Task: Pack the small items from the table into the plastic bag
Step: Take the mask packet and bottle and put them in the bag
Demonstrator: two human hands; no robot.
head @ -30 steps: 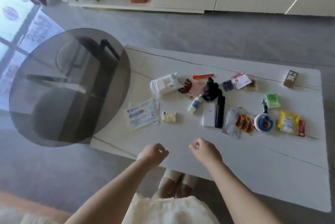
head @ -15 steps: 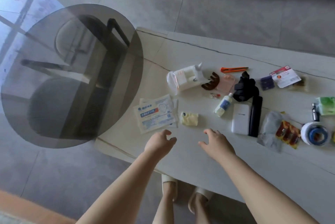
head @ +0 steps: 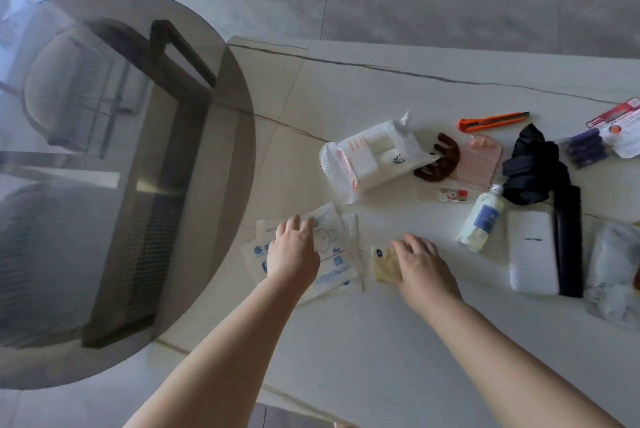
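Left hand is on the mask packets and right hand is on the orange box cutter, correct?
Not quite. In the head view the left hand rests on the mask packets, but the right hand is on the small yellow packet; the orange box cutter lies untouched.

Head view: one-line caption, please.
Left hand on white mask packets, right hand on small yellow packet.

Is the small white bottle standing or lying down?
Lying down: the bottle rests on its side on the table, cap pointing away.
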